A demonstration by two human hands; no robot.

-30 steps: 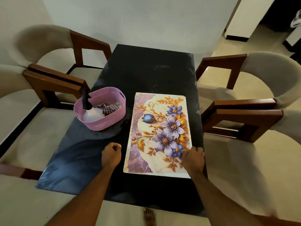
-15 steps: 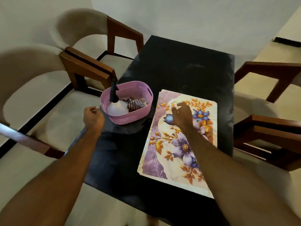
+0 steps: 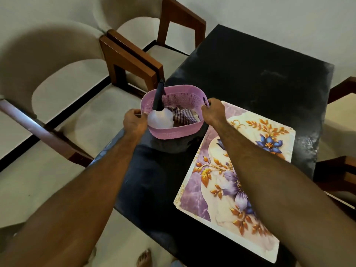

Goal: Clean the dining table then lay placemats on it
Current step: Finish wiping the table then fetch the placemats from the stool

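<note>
A floral placemat [image 3: 248, 160] in purple, cream and orange lies on the right half of the black dining table [image 3: 250, 74]. A pink plastic basket [image 3: 173, 132] stands at the table's left edge. It holds a white spray bottle [image 3: 159, 118] with a dark nozzle and a checked cloth [image 3: 184, 115]. My left hand [image 3: 134, 122] grips the basket's left rim. My right hand [image 3: 212, 112] grips its right handle. My right forearm crosses over the placemat.
Two cream chairs with brown wooden arms [image 3: 131, 58] stand close to the table's left side. Parts of other chairs [image 3: 342, 170] show at the right edge. A pale wall runs behind the table. A bare foot [image 3: 144, 258] is on the floor below.
My right hand left the placemat and moved to the basket's right handle. My left hand moved up from the table edge to the basket's left rim. The camera turned left.
</note>
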